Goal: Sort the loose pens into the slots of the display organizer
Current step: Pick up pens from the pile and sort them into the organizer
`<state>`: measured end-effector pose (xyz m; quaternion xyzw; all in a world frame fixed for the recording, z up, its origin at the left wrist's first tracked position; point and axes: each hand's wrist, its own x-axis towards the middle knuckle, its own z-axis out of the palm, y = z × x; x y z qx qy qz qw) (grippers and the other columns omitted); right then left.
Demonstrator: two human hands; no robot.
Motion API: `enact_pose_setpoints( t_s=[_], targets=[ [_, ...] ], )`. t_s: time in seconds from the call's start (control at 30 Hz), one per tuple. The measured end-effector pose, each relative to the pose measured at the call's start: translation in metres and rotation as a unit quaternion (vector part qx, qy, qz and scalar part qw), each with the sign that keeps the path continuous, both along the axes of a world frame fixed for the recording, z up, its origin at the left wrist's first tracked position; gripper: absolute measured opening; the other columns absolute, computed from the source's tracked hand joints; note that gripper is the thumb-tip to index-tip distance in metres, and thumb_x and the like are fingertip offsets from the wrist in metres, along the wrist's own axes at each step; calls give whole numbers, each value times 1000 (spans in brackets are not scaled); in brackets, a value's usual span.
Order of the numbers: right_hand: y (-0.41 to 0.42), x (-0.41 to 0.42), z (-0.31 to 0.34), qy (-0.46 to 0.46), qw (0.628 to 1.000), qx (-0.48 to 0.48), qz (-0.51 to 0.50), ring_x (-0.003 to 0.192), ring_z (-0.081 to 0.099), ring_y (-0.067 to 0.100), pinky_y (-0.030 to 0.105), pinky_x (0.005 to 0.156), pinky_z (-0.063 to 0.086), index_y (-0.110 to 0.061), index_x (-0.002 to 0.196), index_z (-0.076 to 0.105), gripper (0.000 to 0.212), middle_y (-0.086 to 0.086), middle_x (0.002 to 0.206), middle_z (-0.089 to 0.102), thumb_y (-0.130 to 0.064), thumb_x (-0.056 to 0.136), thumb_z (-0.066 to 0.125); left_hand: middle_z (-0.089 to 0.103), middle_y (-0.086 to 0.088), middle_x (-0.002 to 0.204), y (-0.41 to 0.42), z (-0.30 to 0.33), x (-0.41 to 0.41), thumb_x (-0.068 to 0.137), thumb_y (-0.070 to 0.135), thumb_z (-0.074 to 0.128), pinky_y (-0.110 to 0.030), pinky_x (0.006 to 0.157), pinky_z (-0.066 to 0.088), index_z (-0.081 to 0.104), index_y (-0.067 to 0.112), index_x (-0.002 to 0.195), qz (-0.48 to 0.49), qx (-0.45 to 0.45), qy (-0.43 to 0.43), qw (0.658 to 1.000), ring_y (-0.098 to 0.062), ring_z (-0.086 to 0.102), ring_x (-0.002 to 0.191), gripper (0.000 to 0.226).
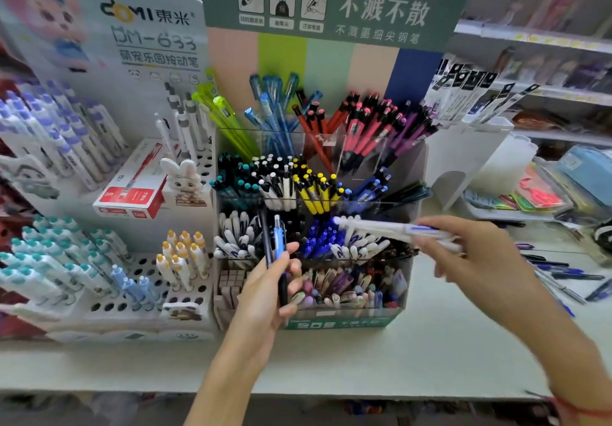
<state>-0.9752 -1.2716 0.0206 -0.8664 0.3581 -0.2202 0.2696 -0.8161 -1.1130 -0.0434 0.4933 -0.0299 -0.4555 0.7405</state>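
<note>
A pale counter (430, 352) stands before blurred shop shelves (546, 38).

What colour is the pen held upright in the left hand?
Blue, with a dark lower barrel; the pen shows best in the head view, held by the left hand.

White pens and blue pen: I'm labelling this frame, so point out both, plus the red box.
White pens (374, 227), head view, barrels.
Blue pen (279, 239), head view, upper barrel.
Red box (132, 193), head view, front face.
</note>
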Motion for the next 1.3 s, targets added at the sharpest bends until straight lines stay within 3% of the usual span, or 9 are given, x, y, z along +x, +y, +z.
enact_pose_setpoints(
  t_s=[0.1,0.23,0.53,0.73,0.83,0.97,1.07,1.2,1.3],
  targets=[
    [-19,-14,0,51,998,27,-35,51,60,5,24,55,49,-27,97,71,12,-4,61,66,-20,90,64,48,2,66,-2,-5,0,101,14,42,-14,31,33,58,9,120,7,-11,6,1000,-4,40,45,26],
    [-30,0,-12,146,988,3,-38,48,60,4,22,54,43,-23,99,72,13,-1,65,67,-21,92,61,51,2,67,-6,-5,-2,100,14,43,-14,32,33,59,10,122,3,-11,3,1000,-4,42,46,27],
    [-44,84,-21,362,921,-111,90,95,59,35,41,81,50,-6,108,60,19,16,109,61,-18,93,57,51,-1,74,-7,5,-2,100,13,43,-15,32,34,58,9,122,11,-2,-15,1000,-5,43,47,27],
    [-28,80,-66,129,984,-99,79,81,61,19,32,68,47,-22,117,62,30,-1,93,64,-38,92,60,52,-3,73,-1,7,4,99,11,42,-16,32,36,59,6,119,28,-7,-4,1000,-9,38,50,26],
    [-16,72,-97,27,983,-179,44,95,56,19,32,76,51,-17,129,54,35,2,109,61,-27,96,55,56,1,72,1,2,7,98,14,45,-16,35,32,61,9,119,31,2,-20,999,-7,43,52,27],
    [-7,71,-125,27,972,-230,40,128,40,19,29,109,26,-8,143,38,48,7,138,49,-31,102,36,58,-2,77,-1,1,7,98,15,46,-17,39,40,63,10,117,28,6,-27,999,-8,48,54,26],
    [-5,67,-137,104,961,-246,65,143,24,17,33,118,10,-11,150,26,55,5,153,34,-38,103,22,62,-2,79,-5,5,5,97,15,45,-17,42,45,64,11,115,16,7,-46,999,-7,55,54,26],
    [-15,63,-133,140,954,-245,106,147,17,16,33,119,7,-14,152,20,57,0,158,23,-43,103,20,63,-2,82,-9,11,3,99,15,45,-18,42,47,64,14,112,-5,10,-65,998,-6,55,54,23],
    [-4,63,-107,31,979,-181,93,139,30,14,29,116,22,-16,145,40,53,-1,149,40,-43,100,30,61,3,76,-11,9,1,100,18,44,-22,48,48,65,19,110,-41,13,-110,993,-5,50,53,23]
  ],
)
